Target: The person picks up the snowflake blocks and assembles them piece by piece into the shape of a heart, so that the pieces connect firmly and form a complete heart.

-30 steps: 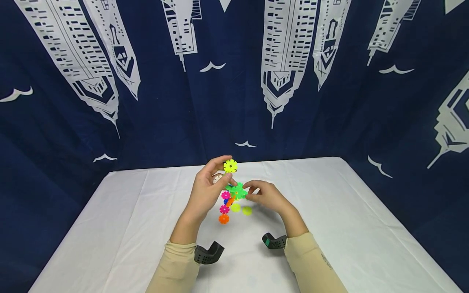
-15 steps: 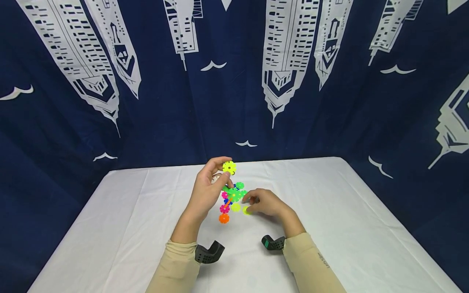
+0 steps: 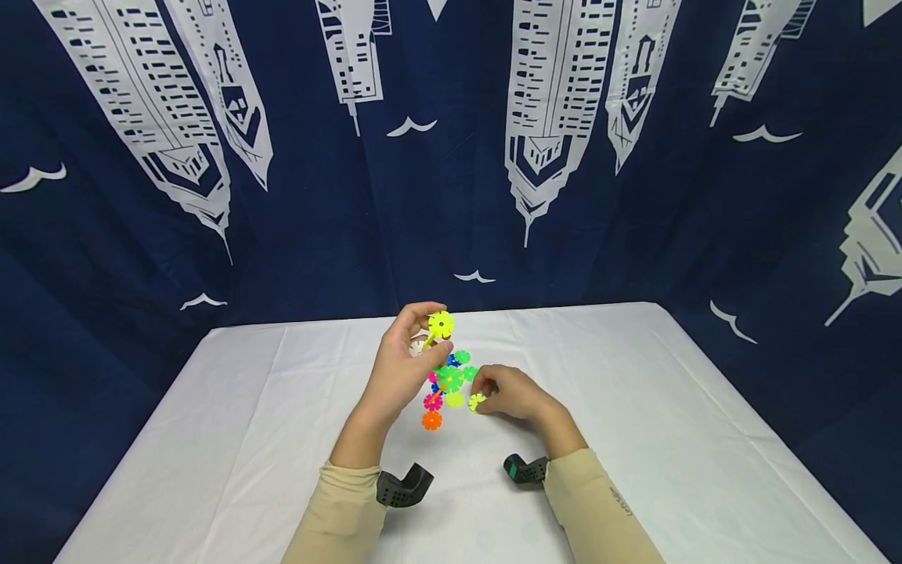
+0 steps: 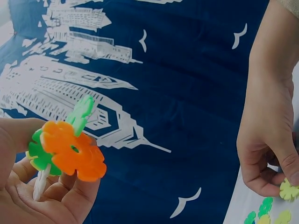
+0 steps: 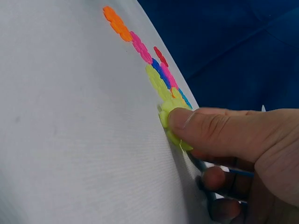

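My left hand (image 3: 391, 370) is raised over the table and holds a small build of joined flower-shaped plastic discs. A yellow disc (image 3: 441, 323) tops it in the head view; in the left wrist view an orange disc (image 4: 58, 138), a green disc (image 4: 83, 112) and a white disc (image 4: 41, 184) show, with the thumb partly out of frame. Low at the table, my right hand (image 3: 517, 392) pinches a yellow-green disc (image 5: 164, 115) between thumb and fingers. Its thumb covers part of that disc.
Loose discs lie just left of the right hand: green (image 3: 451, 379), pink (image 3: 433, 402), blue (image 3: 453, 360), orange (image 3: 432, 421) and yellow-green (image 3: 454, 399). A white cloth covers the table (image 3: 282, 470). Behind it hangs a dark blue curtain (image 3: 317, 235).
My right hand has come down from beside the green discs to the yellow-green disc and now pinches it, tilting it up. The left hand stays nearly in place with its build.
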### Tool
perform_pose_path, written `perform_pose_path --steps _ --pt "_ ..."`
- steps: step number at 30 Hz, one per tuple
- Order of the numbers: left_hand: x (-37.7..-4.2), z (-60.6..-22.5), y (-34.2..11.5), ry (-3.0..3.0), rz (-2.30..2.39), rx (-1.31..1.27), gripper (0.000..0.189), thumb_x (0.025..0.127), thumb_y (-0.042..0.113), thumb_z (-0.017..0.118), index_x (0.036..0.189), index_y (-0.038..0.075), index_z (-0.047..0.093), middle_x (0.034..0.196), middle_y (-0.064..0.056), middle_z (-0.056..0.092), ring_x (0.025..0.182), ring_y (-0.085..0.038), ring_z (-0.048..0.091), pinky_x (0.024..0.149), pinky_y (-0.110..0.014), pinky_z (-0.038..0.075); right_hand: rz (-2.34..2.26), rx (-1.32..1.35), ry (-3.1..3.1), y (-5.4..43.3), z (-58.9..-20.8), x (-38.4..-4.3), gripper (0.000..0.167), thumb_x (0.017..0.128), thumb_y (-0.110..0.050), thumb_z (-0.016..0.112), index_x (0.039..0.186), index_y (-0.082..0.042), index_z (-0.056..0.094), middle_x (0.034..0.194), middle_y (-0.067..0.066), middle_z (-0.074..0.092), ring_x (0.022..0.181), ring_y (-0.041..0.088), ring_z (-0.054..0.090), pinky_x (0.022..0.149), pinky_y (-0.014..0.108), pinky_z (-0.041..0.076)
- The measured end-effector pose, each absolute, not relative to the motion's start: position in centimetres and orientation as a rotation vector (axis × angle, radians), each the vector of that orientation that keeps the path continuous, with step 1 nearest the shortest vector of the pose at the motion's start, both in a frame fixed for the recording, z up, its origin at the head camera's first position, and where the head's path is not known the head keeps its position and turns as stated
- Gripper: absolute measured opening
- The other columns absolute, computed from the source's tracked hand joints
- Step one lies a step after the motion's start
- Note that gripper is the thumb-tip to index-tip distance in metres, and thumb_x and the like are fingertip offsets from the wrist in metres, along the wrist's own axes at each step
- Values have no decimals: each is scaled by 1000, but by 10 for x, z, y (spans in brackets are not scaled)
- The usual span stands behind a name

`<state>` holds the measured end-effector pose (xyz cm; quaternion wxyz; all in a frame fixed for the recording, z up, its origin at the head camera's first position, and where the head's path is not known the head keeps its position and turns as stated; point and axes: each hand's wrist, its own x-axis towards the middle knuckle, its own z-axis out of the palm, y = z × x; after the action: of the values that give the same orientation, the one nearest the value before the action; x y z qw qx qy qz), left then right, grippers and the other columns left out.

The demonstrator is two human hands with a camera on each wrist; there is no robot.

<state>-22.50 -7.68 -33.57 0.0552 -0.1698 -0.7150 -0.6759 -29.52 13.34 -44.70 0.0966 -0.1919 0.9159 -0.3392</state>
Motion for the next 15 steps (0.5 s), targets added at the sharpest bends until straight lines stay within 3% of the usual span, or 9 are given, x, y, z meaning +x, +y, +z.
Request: perform_pose_path --steps 8,15 --pt "-226 -337 -76 -2165 -2040 -511 42 89 -1 66 127 16 57 110 -8 61 72 -15 61 65 -19 53 -1118 -628 2716 138 -442 -295 15 83 -5 77 87 -14 66 78 -2 59 73 14 51 69 27 43" --pt "-225 -336 -75 -2192 -2051 -496 42 91 1 67 128 16 56 109 -12 63 70 -17 60 64 -20 52 -1253 -608 2815 137 -428 -294 6 89 -11 73 91 -14 69 83 0 63 67 12 51 61 23 45"
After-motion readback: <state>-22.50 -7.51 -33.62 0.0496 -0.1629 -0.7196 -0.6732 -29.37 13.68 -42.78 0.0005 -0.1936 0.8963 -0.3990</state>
